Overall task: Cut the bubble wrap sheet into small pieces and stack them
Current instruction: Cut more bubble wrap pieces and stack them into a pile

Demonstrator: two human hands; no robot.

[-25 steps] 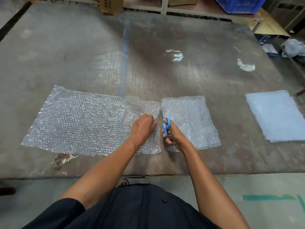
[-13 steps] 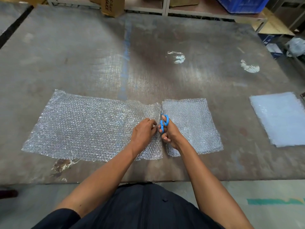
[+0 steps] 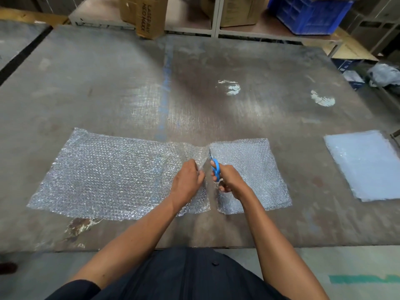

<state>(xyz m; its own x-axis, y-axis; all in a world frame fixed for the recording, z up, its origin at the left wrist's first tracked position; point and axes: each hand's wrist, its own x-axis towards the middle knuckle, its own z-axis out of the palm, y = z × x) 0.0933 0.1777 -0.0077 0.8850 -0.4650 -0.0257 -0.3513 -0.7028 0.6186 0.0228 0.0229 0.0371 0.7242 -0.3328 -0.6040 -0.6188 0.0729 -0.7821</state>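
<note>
A long clear bubble wrap sheet (image 3: 112,174) lies flat on the worn table (image 3: 194,87). A cut runs up from its near edge almost to the far edge, parting off a squarish right portion (image 3: 255,167). My left hand (image 3: 187,180) pinches the sheet's cut edge just left of the slit. My right hand (image 3: 230,179) grips blue-handled scissors (image 3: 215,168), whose blades point away from me into the slit near the far edge. A neat stack of cut pieces (image 3: 365,165) rests at the table's right side.
Cardboard boxes (image 3: 145,16) and a blue crate (image 3: 311,14) stand on shelving beyond the table's far edge. White paint patches (image 3: 231,88) mark the tabletop. The near table edge runs just in front of my body.
The scissors and both hands have advanced away from me along the slit, lengthening the cut toward the far edge. The camera has tilted slightly, showing more of the shelves.
</note>
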